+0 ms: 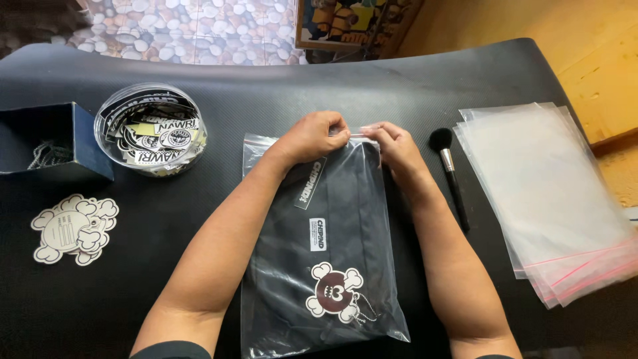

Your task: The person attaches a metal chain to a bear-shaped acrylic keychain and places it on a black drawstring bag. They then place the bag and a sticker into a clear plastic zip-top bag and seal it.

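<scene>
A clear plastic zip bag [279,292] lies on the black table mat [399,86] in front of me. Inside it are a folded black garment [332,199], a skull-shaped sticker [337,291] and a small ball chain. My left hand [312,136] and my right hand [392,143] both pinch the bag's far edge, fingertips close together at its middle.
A round clear tub of stickers [151,128] and a dark blue box with chains [50,143] stand at the left. A cloud-shaped card [73,229] lies below them. A black makeup brush [450,174] and a stack of clear bags [545,199] lie at the right.
</scene>
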